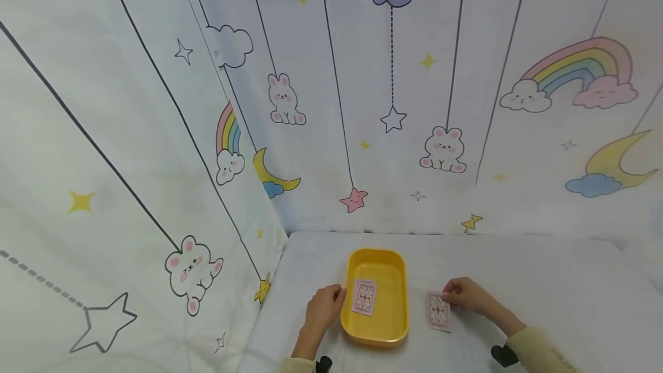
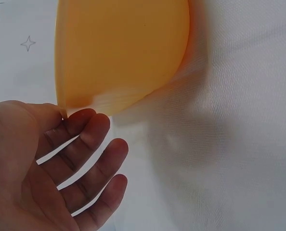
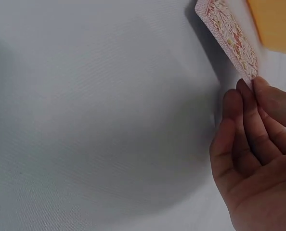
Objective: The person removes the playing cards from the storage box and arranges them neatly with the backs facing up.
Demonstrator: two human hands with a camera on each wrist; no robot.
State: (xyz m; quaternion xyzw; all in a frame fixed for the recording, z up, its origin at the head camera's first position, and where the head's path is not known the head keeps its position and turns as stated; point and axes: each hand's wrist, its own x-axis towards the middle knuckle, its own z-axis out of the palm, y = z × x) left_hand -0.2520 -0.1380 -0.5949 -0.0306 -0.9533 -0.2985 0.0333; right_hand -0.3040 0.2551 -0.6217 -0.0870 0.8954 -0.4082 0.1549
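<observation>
A yellow tray (image 1: 383,327) lies on the white cloth in the head view. Inside it, toward the left, are overlapping playing cards (image 1: 364,298) with patterned backs up. My left hand (image 1: 325,307) pinches the tray's left rim between thumb and fingertips; in the left wrist view the other fingers of that hand (image 2: 61,163) spread loosely below the rim. To the right of the tray, my right hand (image 1: 468,295) pinches a playing card (image 1: 438,311) by its corner. The right wrist view shows the card (image 3: 232,41) tilted between thumb and fingers, its reddish back visible.
White cloth (image 1: 559,286) covers the table around the tray. Behind and to the left hang white curtains (image 1: 321,160) printed with bunnies, clouds and stars. Dark straps (image 1: 503,356) sit at the wrists, by the pale sleeves.
</observation>
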